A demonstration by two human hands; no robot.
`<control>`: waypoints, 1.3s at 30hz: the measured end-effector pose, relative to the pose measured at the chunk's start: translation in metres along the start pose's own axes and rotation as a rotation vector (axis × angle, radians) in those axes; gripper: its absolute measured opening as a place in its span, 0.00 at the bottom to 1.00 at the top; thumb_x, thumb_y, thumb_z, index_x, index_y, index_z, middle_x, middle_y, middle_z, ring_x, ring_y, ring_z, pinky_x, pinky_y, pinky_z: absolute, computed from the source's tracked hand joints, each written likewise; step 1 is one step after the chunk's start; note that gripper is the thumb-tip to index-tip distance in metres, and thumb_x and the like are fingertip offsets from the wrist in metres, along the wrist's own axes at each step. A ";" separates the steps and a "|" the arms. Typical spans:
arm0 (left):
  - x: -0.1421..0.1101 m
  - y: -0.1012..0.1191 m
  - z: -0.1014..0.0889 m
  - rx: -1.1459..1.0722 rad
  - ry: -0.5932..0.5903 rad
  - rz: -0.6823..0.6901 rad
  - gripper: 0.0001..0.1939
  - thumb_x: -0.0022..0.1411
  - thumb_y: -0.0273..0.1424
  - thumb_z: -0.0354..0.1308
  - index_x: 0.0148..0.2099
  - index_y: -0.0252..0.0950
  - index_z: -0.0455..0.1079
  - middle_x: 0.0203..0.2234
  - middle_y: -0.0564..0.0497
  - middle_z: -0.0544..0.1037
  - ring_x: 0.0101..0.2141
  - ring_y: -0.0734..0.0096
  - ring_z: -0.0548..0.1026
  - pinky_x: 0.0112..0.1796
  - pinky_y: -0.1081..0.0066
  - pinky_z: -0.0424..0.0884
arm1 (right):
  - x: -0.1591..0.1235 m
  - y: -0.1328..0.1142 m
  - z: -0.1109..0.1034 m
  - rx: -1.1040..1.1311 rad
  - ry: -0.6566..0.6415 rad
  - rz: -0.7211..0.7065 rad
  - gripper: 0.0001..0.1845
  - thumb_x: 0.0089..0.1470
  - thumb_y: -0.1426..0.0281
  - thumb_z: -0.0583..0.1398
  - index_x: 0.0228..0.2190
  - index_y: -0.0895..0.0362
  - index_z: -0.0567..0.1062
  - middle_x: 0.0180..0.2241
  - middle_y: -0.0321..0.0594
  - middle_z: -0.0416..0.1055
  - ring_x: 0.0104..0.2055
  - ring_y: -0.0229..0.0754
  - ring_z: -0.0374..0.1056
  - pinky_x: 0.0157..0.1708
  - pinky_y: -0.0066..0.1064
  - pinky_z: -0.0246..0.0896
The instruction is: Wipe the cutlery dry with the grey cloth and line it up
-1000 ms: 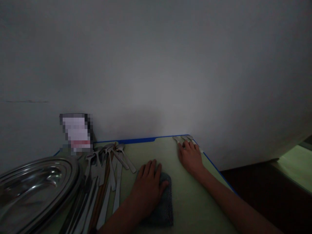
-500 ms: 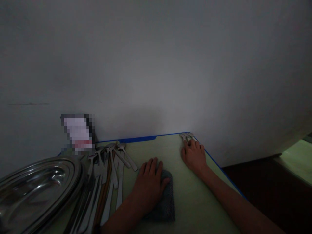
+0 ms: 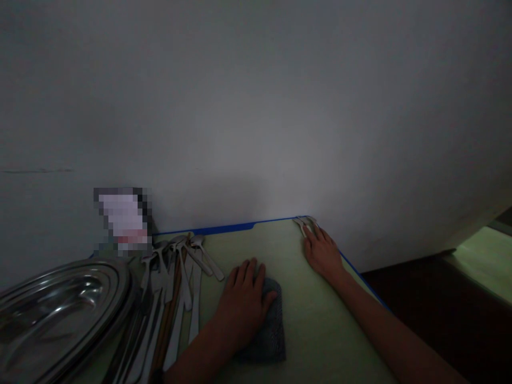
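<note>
My left hand lies flat, fingers apart, on a folded dark grey cloth near the table's front. At the far right corner, my right hand rests with its fingers stretched over the handles of several metal forks. The fork tines point toward the wall, and the handles are partly hidden under the fingers. To the left of my left hand lies a loose pile of cutlery: spoons, forks and knives with long metal handles, and brown chopsticks among them.
Stacked oval steel trays stand at the left. Behind the cutlery, a pixelated upright object leans near the grey wall. The pale green table has a blue edge. Another pale green surface shows at the far right.
My right hand has shifted slightly right on the forks, its fingers now straighter and more of a fork handle showing. My left hand stays on the cloth. The view has turned slightly.
</note>
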State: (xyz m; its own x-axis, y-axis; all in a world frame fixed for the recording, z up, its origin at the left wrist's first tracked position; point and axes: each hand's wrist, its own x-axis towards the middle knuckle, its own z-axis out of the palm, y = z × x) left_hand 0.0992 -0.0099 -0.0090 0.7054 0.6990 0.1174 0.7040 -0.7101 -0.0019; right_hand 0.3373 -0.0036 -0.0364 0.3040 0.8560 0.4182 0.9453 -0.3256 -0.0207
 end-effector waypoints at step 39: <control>-0.058 -0.078 -0.010 0.096 0.175 -0.098 0.23 0.64 0.41 0.41 0.55 0.35 0.61 0.55 0.42 0.64 0.56 0.55 0.58 0.55 0.50 0.52 | 0.026 0.023 -0.013 0.357 0.058 0.120 0.29 0.58 0.59 0.41 0.49 0.66 0.68 0.50 0.56 0.64 0.54 0.53 0.57 0.52 0.46 0.49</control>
State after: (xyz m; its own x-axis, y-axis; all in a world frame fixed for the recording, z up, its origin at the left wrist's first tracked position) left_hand 0.0026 0.0043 -0.0062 0.6141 0.7332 0.2922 0.7790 -0.6225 -0.0753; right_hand 0.3659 0.0061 -0.0144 0.4176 0.7928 0.4439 0.8882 -0.2532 -0.3834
